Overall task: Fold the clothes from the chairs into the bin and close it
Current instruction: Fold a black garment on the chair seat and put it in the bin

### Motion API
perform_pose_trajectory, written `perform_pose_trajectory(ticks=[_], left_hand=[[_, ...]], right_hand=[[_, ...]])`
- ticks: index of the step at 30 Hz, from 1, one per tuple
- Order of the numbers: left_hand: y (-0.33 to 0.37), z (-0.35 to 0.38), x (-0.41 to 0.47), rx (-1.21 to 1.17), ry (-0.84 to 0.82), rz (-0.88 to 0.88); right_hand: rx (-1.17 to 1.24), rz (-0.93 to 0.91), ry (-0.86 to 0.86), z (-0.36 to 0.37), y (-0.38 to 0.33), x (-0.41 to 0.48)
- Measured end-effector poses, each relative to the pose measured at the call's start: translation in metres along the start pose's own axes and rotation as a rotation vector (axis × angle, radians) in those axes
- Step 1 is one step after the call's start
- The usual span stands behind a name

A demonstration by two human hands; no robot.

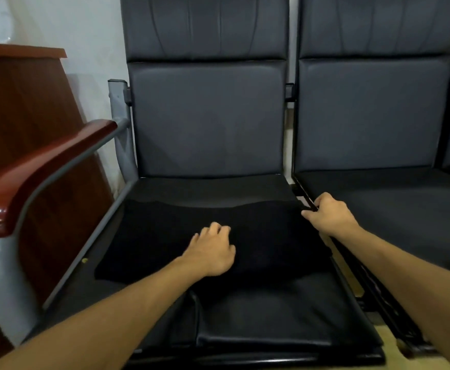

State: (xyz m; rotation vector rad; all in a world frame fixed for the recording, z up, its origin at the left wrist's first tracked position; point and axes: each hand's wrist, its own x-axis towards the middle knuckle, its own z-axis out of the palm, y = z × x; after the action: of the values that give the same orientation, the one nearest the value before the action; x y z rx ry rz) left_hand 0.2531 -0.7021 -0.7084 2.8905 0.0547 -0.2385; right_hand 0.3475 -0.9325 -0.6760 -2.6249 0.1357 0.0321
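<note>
A black garment [165,241] lies spread flat across the seat of the nearer chair [271,316], covering most of the seat's middle and back. Its far edge runs in a gentle wave just short of the backrest [207,116]. Its near edge stops partway down the cushion, leaving the front of the dark leather seat bare.

The left hand [213,249] rests on the middle of the garment, back of the hand up. Its fingers are bent, with the tips down on the cloth and the thumb tucked along the right side. Whether the fingers have gathered a fold beneath them cannot be told, since cloth and shadow are equally black there.

The right hand [327,214] is at the garment's far right corner, over the seat's right edge. Its fingers are curled and the thumb is brought against them, pinching the cloth's edge — the fabric rises slightly toward that grip. This hand sits above the narrow gap between the two seats.

A second chair [378,116] of the same dark grey padding stands just beside the first on the right. On the left, a glossy red-brown wooden armrest [45,166] curves forward on a grey metal frame, and behind it stands a reddish wooden cabinet [18,102] against the pale wall.
</note>
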Motion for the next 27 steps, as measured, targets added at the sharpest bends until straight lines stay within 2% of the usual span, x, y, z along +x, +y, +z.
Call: perform_pose_trajectory(ticks=[4, 11, 14, 17, 19, 21, 22, 24, 27], left_hand=[[0.022, 0.024, -0.018, 0.054, -0.338, -0.029], [-0.005, -0.005, -0.037, -0.036, -0.486, -0.025], [-0.012, -0.014, -0.042, -0.06, -0.413, -0.046], [0.002, -0.006, -0.045, -0.023, -0.15, -0.01], [0.018, 0.001, -0.04, -0.122, 0.008, 0.054], [0.037, 0.006, -0.033, -0.243, 0.086, 0.13], [0.045, 0.008, -0.03, -0.284, 0.087, 0.165], [0.059, 0.014, -0.026, -0.293, -0.017, 0.214], [0.065, 0.029, -0.026, -0.072, -0.261, 0.226]], right_hand=[[-0.008, 0.056, -0.043, 0.003, 0.021, -0.027], [0.072, -0.001, -0.061, 0.005, 0.033, -0.048], [0.13, -0.032, -0.054, 0.006, 0.028, -0.049], [0.164, 0.006, -0.081, 0.012, 0.019, -0.045], [0.093, 0.004, -0.092, 0.019, 0.013, -0.041], [0.012, 0.001, -0.092, 0.022, 0.011, -0.039], [-0.013, -0.001, -0.088, 0.023, 0.009, -0.038], [-0.01, -0.003, -0.057, 0.022, 0.009, -0.035], [0.111, -0.021, 0.062, 0.017, 0.01, -0.033]])
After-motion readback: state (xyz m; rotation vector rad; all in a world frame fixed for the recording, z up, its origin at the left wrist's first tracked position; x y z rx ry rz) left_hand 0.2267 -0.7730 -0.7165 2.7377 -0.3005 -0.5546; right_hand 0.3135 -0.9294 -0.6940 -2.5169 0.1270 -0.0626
